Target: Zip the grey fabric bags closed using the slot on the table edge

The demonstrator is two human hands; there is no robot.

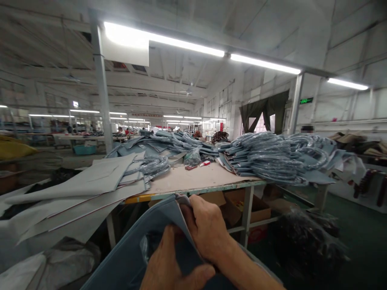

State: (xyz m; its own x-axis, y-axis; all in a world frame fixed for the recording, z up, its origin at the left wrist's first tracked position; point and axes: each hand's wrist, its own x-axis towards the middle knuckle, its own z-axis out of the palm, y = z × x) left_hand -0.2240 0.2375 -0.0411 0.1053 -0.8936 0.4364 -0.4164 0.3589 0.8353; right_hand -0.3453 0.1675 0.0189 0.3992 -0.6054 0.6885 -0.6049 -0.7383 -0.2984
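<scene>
Both my hands hold a grey-blue fabric piece (pixel 133 253) low in the head view, in front of the table's near edge. My right hand (pixel 207 229) pinches the fabric's upper corner from the right side. Lower down, my left hand (pixel 169 266) grips the same piece, thumb pressed along its fold. A bit of clear plastic shows inside the fabric near my left hand.
A work table (pixel 196 179) stands just ahead, bearing a big heap of grey-blue fabric bundles (pixel 272 157) on the right and flat grey panels (pixel 81 189) overhanging on the left. Cardboard boxes (pixel 242 205) sit under the table. A steel post (pixel 101 88) rises at the left.
</scene>
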